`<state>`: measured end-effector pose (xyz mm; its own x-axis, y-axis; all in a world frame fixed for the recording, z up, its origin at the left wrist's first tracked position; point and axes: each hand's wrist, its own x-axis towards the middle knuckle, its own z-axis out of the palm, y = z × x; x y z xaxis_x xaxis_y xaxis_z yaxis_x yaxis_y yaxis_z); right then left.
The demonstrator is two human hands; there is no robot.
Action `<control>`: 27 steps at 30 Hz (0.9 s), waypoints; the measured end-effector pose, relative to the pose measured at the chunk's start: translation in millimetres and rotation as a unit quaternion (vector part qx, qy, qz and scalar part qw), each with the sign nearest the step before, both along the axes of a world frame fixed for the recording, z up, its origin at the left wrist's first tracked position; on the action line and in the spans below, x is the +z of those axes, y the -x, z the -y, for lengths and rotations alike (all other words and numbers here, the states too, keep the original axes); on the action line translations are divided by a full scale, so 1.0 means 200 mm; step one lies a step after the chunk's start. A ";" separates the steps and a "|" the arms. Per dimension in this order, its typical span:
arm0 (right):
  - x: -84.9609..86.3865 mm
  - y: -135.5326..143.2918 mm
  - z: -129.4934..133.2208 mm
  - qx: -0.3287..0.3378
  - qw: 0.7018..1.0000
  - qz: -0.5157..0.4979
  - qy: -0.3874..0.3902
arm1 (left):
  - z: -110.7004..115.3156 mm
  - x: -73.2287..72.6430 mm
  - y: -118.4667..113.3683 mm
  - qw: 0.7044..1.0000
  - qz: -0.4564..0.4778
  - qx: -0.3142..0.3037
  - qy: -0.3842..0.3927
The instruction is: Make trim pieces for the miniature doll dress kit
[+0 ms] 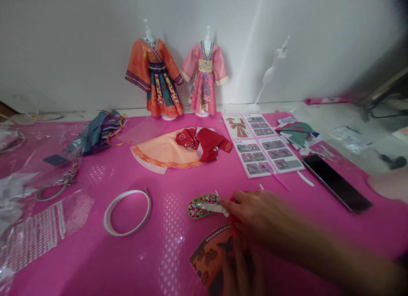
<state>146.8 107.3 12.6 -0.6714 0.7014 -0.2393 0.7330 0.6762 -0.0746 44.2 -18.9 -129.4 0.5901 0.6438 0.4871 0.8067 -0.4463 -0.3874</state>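
Note:
My right hand (251, 213) reaches in from the right, its fingers closed around red-handled scissors (213, 207). The scissors' metal blades lie across a small oval dish (191, 213) of multicoloured beads. Below it, my left hand (240, 266) is blurred, its fingers stretched over an orange patterned fabric piece (207, 253) with a dark band. A row of small white beads (218, 232) runs along that piece's curved edge. Part of the fabric is hidden under the hand.
A tape roll (106, 217) lies left on the pink mat (153, 262). Behind are a peach skirt piece (159, 149) with red fabric (208, 145), instruction sheets (251, 149), and a phone (334, 183). Two dressed doll stands (156, 75) and a bare mannequin (270, 73) stand by the wall.

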 end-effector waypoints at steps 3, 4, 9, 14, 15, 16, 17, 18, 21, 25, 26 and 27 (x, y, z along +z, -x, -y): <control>0.00 -0.01 0.01 0.001 1.000 -0.007 -0.001 | 0.00 0.02 0.00 1.000 -0.010 0.003 0.008; 0.00 -0.01 0.01 -0.002 1.000 -0.004 0.001 | 0.00 0.02 0.00 1.000 -0.010 0.003 0.009; 0.02 0.00 0.00 -0.010 1.000 0.001 0.020 | 0.00 0.02 0.00 1.000 -0.012 0.005 0.010; 0.04 0.02 -0.01 -0.031 0.998 0.021 0.046 | 0.00 0.06 0.00 0.999 -0.024 0.007 0.019; 0.04 0.02 -0.01 -0.032 0.998 0.021 0.048 | 0.00 0.06 0.00 0.999 -0.026 0.006 0.021; 0.05 0.02 -0.01 -0.033 0.998 0.020 0.051 | 0.00 0.07 0.00 0.999 -0.029 0.006 0.023; 0.05 0.02 -0.01 -0.033 0.998 0.019 0.054 | 0.00 0.07 0.00 0.999 -0.032 0.007 0.024; 0.05 0.02 -0.01 -0.031 0.998 0.018 0.055 | 0.00 0.08 0.00 0.999 -0.036 0.009 0.026; 0.05 0.02 -0.01 -0.029 0.998 0.019 0.053 | 0.00 0.08 0.00 0.998 -0.044 0.012 0.030; 0.03 0.02 -0.02 -0.027 0.999 0.011 0.043 | 0.00 0.08 0.00 0.999 -0.042 0.010 0.031; 0.03 0.02 -0.02 -0.024 0.999 0.007 0.040 | 0.00 0.08 0.00 0.999 -0.042 0.011 0.030; 0.02 0.02 -0.02 -0.021 0.999 0.004 0.036 | 0.00 0.08 0.00 0.999 -0.043 0.011 0.029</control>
<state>143.3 111.6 17.2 -0.6390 0.7099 -0.2962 0.7618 0.6374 -0.1156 43.8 -19.3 -113.8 0.6136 0.6830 0.3963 0.7814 -0.4531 -0.4290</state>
